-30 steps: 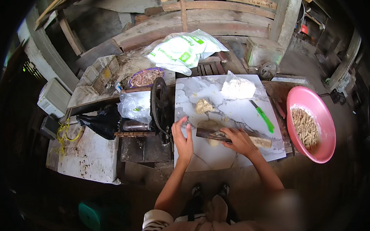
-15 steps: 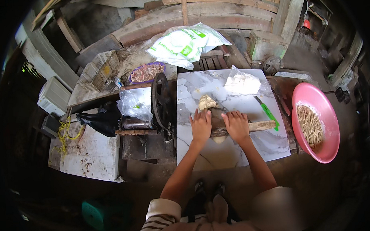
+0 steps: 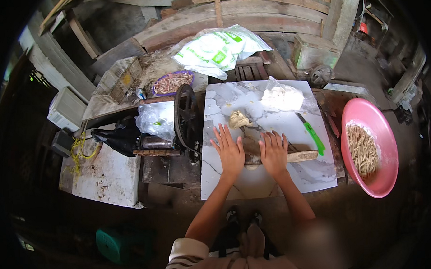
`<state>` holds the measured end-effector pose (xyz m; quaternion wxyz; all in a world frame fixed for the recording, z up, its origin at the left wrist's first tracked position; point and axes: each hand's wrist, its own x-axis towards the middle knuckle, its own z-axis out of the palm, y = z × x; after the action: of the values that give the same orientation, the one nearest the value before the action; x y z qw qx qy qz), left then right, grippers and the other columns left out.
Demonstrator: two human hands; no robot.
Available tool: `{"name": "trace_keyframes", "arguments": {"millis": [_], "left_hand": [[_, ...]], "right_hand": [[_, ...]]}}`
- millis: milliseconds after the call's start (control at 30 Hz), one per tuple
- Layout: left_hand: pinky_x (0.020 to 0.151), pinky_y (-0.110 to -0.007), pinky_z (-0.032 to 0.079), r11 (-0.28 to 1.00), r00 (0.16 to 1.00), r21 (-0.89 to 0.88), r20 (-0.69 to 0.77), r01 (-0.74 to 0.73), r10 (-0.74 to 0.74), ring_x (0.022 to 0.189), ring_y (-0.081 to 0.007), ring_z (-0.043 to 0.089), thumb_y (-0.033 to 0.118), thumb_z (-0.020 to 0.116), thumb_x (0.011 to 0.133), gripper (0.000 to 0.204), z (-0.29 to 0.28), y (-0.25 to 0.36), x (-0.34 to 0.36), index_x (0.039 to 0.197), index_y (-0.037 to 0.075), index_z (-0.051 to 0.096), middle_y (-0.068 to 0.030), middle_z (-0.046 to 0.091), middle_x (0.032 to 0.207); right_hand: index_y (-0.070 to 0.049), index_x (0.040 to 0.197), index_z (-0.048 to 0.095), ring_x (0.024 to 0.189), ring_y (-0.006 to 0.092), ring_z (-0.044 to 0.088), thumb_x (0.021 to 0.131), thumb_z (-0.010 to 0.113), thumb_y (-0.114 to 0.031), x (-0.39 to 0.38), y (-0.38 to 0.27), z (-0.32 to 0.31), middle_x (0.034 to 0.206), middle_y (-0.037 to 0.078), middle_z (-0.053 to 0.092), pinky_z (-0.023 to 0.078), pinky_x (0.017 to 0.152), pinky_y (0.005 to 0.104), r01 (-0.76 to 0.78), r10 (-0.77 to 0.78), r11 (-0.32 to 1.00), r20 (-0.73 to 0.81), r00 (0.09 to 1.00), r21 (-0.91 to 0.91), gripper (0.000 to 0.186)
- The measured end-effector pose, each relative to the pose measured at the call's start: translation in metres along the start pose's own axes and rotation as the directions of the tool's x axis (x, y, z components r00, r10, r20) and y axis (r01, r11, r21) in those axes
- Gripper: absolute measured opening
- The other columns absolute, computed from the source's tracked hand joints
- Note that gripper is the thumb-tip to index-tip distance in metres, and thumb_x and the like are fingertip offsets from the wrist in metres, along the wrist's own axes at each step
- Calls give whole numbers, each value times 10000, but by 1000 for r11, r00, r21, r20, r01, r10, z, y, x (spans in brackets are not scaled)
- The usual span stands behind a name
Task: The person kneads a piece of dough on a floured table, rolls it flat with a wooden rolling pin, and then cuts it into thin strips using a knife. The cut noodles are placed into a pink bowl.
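My left grip [image 3: 230,156] and right grip [image 3: 274,157] are spread flat over a wooden stick [image 3: 302,156] jutting rightward; it looks stiff, fairly heavy, best held near both ends

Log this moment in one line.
left hand: open, over wooden bar | right hand: open, over bar | dough lump: beyond hands | green-handled knife: near bar's right end
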<state>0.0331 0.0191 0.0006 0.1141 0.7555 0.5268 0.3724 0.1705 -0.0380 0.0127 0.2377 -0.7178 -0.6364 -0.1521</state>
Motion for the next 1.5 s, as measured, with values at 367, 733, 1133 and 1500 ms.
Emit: {"name": "trace_keyframes", "arguments": {"millis": [367,733,1133,1500], "left_hand": [[1110,-571,57,995,999,-90,39,31,-28,1414,-433,41,77,431,918,640,-6,2,-44,1429,-119,100,-294,95,1507],[1110,-573,25,987,978,14,-135,160,-156,1421,-414,-4,66,437,898,665,23,-2,37,1434,-112,85,-275,57,1521],[1098,-594,9,994,994,-22,23,105,-104,1419,-421,39,65,420,900,631,-2,4,-28,1427,-118,126,-279,109,1513],[1101,-591,12,990,990,-35,-46,134,-136,1420,-416,33,61,421,903,636,22,-6,0,1434,-104,112,-256,110,1522]], "right_hand": [[0,1253,535,1316,253,394,942,438,-244,-37,5,3,1302,124,541,227,1100,518,86,-87,996,73,993,16,407],[22,1405,327,1395,245,263,970,388,-301,35,7,33,1472,155,335,151,1131,510,-82,81,994,-11,997,-72,545],[61,1365,373,1381,263,293,926,448,-252,-16,-3,-2,1409,197,407,181,1128,508,31,-30,1000,134,990,-6,544],[71,1396,301,1398,275,250,955,419,-310,10,4,23,1456,204,335,138,1137,508,-49,46,998,75,996,40,594]]}}
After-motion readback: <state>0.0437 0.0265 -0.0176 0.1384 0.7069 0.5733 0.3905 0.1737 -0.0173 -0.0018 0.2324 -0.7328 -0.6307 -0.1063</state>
